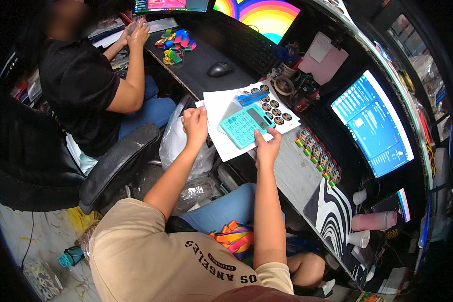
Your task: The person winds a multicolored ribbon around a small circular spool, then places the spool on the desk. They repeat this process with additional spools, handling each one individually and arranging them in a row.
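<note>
My left hand (195, 126) grips the left edge of a stack of white sheets (221, 145). Round dark printed stickers (276, 112) fill the far right part of the top sheet. A turquoise calculator (243, 128) lies on the stack, display towards the right. My right hand (268, 147) has its thumb and fingers closed at the calculator's near right corner; whether it also grips the paper is hidden. Behind the calculator rests a blue tool (253, 98), apparently a stapler. A row of round medals (317, 154) with folded multicoloured ribbons lies to the right of my right hand.
A co-worker (87, 75) sits at left, hands over the desk near colourful ribbons (176, 44). A computer mouse (220, 69), tape rolls (284, 85) and a monitor (373, 124) line the desk. Bundled ribbons (234, 238) lie on my lap. A pink tumbler (374, 221) and white cup (358, 239) stand right.
</note>
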Demonstrator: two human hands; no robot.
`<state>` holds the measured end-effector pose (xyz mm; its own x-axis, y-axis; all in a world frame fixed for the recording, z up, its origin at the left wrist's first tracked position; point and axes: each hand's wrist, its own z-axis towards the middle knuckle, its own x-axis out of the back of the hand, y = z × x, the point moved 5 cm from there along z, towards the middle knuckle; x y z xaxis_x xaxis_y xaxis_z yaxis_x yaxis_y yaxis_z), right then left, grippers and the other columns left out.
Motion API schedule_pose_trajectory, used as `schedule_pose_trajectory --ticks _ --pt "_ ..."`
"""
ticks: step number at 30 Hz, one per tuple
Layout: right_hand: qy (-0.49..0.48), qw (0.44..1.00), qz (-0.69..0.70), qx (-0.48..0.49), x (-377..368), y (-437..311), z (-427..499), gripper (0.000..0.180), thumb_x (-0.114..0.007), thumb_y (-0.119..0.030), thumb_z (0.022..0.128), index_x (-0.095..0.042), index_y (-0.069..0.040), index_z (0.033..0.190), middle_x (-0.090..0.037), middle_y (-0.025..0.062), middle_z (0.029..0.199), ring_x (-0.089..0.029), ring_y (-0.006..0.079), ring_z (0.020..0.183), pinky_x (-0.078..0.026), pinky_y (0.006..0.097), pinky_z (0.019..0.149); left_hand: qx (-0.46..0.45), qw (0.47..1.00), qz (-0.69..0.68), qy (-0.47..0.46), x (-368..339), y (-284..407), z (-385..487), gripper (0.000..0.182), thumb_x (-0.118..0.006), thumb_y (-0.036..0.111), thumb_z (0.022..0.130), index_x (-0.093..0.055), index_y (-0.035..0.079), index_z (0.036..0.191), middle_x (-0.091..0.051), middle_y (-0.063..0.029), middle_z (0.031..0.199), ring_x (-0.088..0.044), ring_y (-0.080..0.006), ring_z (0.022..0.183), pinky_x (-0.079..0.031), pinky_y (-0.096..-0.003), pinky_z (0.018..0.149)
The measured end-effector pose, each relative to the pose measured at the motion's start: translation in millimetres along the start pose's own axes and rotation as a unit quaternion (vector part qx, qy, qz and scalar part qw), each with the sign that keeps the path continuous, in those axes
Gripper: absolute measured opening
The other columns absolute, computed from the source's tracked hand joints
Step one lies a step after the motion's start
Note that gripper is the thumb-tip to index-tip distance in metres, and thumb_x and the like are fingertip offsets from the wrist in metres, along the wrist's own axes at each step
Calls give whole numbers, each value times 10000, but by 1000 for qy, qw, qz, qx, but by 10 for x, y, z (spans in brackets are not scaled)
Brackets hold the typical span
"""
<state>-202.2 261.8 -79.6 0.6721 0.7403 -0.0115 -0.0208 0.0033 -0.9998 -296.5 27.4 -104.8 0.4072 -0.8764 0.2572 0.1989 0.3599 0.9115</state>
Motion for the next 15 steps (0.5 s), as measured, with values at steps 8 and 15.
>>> schedule_pose_trajectory --ticks 8,15 --pt "4 1000 5 13 14 44 33 453 -771 -86 776 -491 -36 1129 -576 126 1001 -549 184 902 -451 296 785 -130 980 149 20 48 733 -180 174 -666 258 837 -751 110 870 -651 -87 1141 -488 -296 1174 -309 -481 953" --pt "5 1000 -14 21 40 157 114 442 -758 -90 786 -504 -21 1142 -567 155 1081 -538 208 986 -441 320 858 -180 976 32 -116 -206 865 -450 107 -711 156 774 -741 91 853 -698 -105 1050 -619 -275 1054 -430 -396 929"
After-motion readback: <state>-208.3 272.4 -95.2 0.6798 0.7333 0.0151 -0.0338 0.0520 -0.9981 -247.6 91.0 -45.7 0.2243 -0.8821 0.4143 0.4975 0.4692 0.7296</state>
